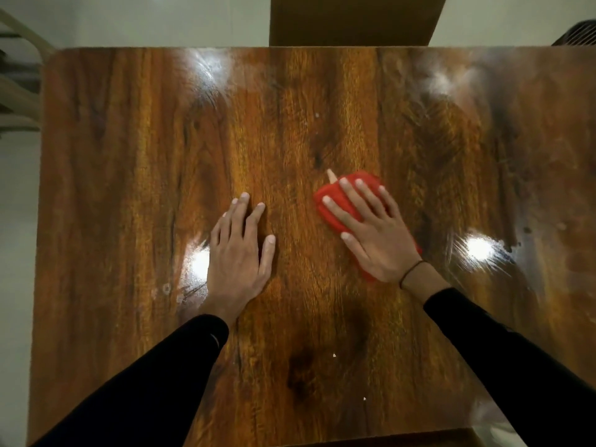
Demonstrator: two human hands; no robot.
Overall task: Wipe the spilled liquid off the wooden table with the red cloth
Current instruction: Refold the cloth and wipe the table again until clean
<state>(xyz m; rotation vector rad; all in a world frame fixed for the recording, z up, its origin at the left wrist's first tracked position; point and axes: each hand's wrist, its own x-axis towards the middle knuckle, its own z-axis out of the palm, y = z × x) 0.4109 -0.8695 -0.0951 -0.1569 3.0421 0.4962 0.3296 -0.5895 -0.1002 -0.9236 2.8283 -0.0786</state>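
The red cloth (329,204) lies bunched on the wooden table (129,156), right of centre. My right hand (374,230) presses flat on it with straight, spread fingers and covers most of it. A small pale tag pokes out at the cloth's far edge. My left hand (240,253) rests flat on the bare wood to the left of the cloth, fingers straight. Smeary wet streaks (503,195) show on the right part of the table. Faint wet marks (180,291) lie left of my left wrist.
A wooden chair back (351,21) stands beyond the table's far edge. Another chair's frame (19,91) shows at the far left. A dark object (577,33) sits at the top right corner. Bright lamp reflections glare on the tabletop. Small white specks (334,354) lie near the front.
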